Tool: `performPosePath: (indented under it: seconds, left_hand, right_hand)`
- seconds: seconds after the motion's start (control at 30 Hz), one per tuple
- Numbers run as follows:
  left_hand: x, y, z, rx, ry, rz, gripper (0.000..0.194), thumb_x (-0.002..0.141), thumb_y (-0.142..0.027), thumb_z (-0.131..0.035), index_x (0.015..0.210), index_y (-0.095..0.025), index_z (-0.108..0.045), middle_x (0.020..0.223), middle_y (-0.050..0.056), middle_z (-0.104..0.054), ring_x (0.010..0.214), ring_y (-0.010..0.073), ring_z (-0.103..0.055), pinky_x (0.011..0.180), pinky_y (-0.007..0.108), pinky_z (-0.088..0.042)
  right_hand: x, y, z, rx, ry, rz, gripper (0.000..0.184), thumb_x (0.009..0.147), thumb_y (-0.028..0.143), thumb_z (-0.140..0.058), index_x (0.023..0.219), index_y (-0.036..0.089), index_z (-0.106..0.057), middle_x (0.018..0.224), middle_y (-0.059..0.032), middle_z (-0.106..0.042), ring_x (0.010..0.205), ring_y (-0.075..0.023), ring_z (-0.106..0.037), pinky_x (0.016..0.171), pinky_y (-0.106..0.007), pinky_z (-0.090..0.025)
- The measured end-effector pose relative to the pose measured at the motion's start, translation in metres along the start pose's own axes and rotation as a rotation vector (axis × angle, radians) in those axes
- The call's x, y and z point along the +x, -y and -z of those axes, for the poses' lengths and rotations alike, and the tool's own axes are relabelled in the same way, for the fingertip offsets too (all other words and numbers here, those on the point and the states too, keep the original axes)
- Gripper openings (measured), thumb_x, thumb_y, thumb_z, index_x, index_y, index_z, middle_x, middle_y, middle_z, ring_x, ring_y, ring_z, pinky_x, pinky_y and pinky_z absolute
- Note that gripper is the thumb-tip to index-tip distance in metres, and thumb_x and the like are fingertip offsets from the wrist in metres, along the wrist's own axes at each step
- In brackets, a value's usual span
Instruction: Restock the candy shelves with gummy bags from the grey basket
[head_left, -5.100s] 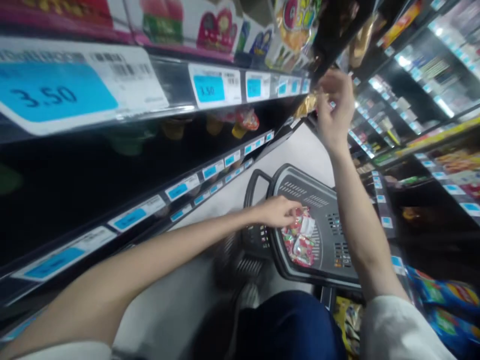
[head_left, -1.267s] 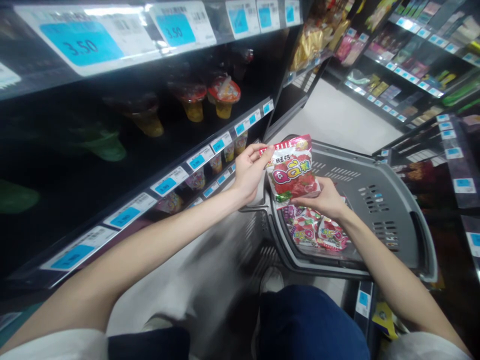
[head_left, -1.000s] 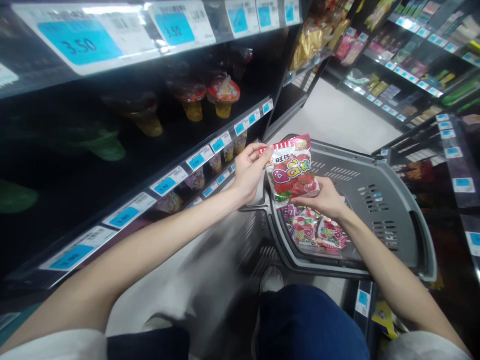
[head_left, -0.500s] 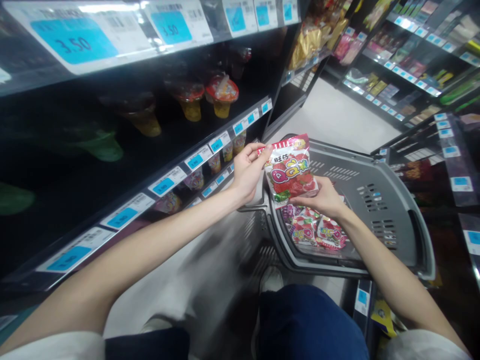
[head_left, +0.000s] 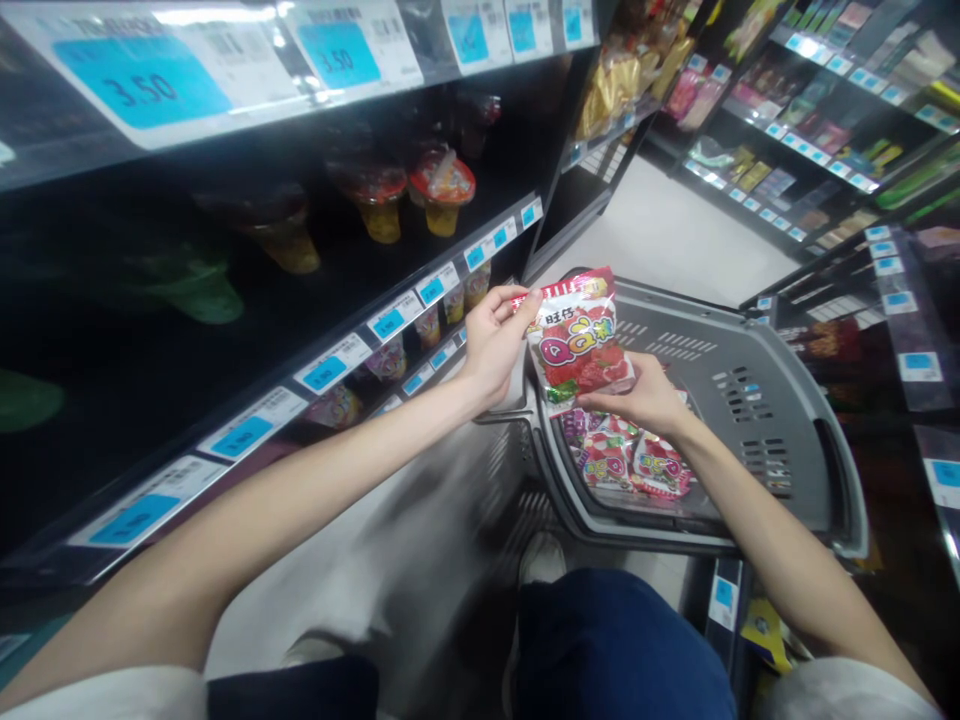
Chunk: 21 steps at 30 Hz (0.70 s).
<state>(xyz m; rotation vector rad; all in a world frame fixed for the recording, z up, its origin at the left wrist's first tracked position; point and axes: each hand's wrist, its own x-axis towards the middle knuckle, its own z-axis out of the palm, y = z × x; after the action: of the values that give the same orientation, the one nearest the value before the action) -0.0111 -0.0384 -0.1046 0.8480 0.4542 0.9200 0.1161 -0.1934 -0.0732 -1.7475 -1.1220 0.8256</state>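
A red and white bag of gummy candy (head_left: pixel 576 345) is held up over the near-left part of a grey shopping basket (head_left: pixel 806 400). My left hand (head_left: pixel 498 340) pinches its upper left corner between thumb and fingers. At its lower right edge, my right hand (head_left: pixel 637 395) grips the bag, thumb in front and fingers partly hidden behind. The bag's printed front faces me. Below it, inside the basket, lie several similar candy bags (head_left: pixel 606 460), mostly pink and white with some purple; my right hand covers part of them.
On the left, a dark shelf with blue-and-white price tags (head_left: pixel 326 370) holds cone-shaped cups with red lids (head_left: pixel 442 190). Stocked shelves (head_left: pixel 810 130) stand at the far right. Pale floor (head_left: pixel 675 220) stretches beyond the basket. My knee (head_left: pixel 622 640) is close in front of the basket.
Almost nothing differs. Both hands keep the candy bag in the same place, and the whole view has shifted very slightly.
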Motion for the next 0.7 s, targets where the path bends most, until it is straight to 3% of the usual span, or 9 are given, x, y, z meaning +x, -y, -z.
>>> performPosePath:
  seconds: [0.17,0.3,0.43,0.53,0.6,0.7]
  left_hand:
    - [0.001,0.002,0.002,0.037,0.011,-0.051,0.027,0.079,-0.033,-0.077,0.094,-0.020,-0.060,0.088,0.002,-0.066,0.086,0.0135,-0.063,0.081,0.027,-0.052]
    - [0.001,0.005,0.003,0.179,-0.044,-0.176,0.034,0.072,-0.023,-0.081,0.097,-0.022,-0.059,0.099,0.002,-0.063,0.095,0.0144,-0.060,0.087,0.026,-0.051]
    - [0.001,0.005,0.003,0.285,0.021,-0.174,0.030,0.070,-0.019,-0.079,0.096,-0.020,-0.064,0.111,0.005,-0.063,0.094,0.0149,-0.060,0.086,0.028,-0.051]
    - [0.001,0.004,0.001,0.208,0.040,-0.123,0.038,0.070,-0.015,-0.080,0.105,-0.021,-0.064,0.112,0.005,-0.065,0.095,0.0153,-0.062,0.092,0.030,-0.049]
    - [0.001,0.003,0.000,0.161,0.062,-0.078,0.033,0.073,-0.014,-0.077,0.102,-0.020,-0.065,0.103,0.004,-0.068,0.093,0.0157,-0.063,0.094,0.031,-0.048]
    - [-0.001,0.002,0.001,0.164,0.091,-0.101,0.013,0.073,-0.013,-0.073,0.084,-0.018,-0.068,0.092,0.003,-0.069,0.092,0.0160,-0.063,0.094,0.031,-0.048]
  right_hand:
    - [0.000,-0.001,0.000,0.073,-0.038,-0.020,0.040,0.056,0.039,-0.094,0.082,0.016,-0.074,0.081,-0.0060,-0.075,0.066,-0.0203,-0.066,0.064,-0.034,-0.057]
    - [0.001,-0.004,0.003,0.186,-0.211,0.024,0.032,0.070,0.047,-0.085,0.082,0.020,-0.074,0.079,-0.0049,-0.073,0.062,-0.0193,-0.064,0.060,-0.035,-0.055]
    - [0.000,-0.003,0.001,0.045,-0.434,0.192,0.025,0.076,0.046,-0.082,0.085,0.023,-0.076,0.083,-0.0039,-0.073,0.071,-0.0223,-0.067,0.068,-0.038,-0.056]
    - [-0.005,-0.001,-0.003,-0.118,-0.563,0.349,0.021,0.081,0.044,-0.078,0.089,0.025,-0.077,0.087,-0.0051,-0.074,0.077,-0.0246,-0.068,0.072,-0.042,-0.057]
    - [-0.009,0.001,-0.003,-0.239,-0.558,0.483,0.018,0.085,0.042,-0.074,0.094,0.027,-0.078,0.091,-0.0061,-0.074,0.081,-0.0260,-0.069,0.075,-0.045,-0.057]
    - [-0.014,0.005,0.002,-0.483,-0.439,0.710,0.011,0.090,0.037,-0.070,0.095,0.033,-0.079,0.092,-0.0053,-0.075,0.087,-0.0261,-0.068,0.079,-0.047,-0.056]
